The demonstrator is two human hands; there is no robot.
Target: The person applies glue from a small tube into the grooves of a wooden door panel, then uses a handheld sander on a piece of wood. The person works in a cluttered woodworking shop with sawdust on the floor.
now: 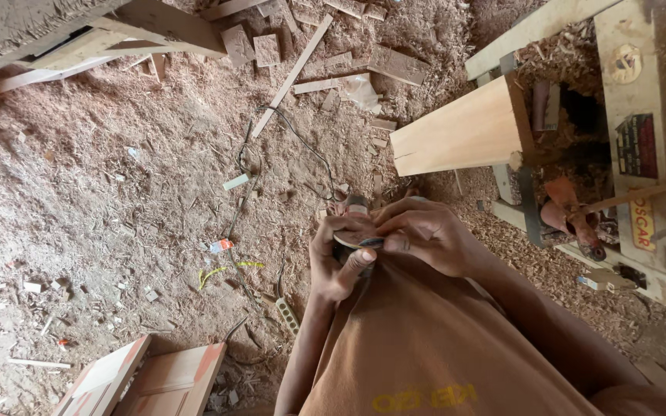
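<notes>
My left hand (335, 262) grips a small dark tool with a round pale disc (351, 238) on its top, held close against my brown shirt. My right hand (425, 231) lies over the same disc, its fingers curled on the disc's right edge. The tool's body is mostly hidden between both hands, so its kind cannot be told. Both hands are over a floor thick with sawdust.
A pale wooden block (460, 131) rests on a woodworking machine (626, 146) at the right. A black cable (302, 146) snakes over the sawdust floor. Offcuts (294, 69) lie at the top, and wooden door panels (148, 381) at the bottom left.
</notes>
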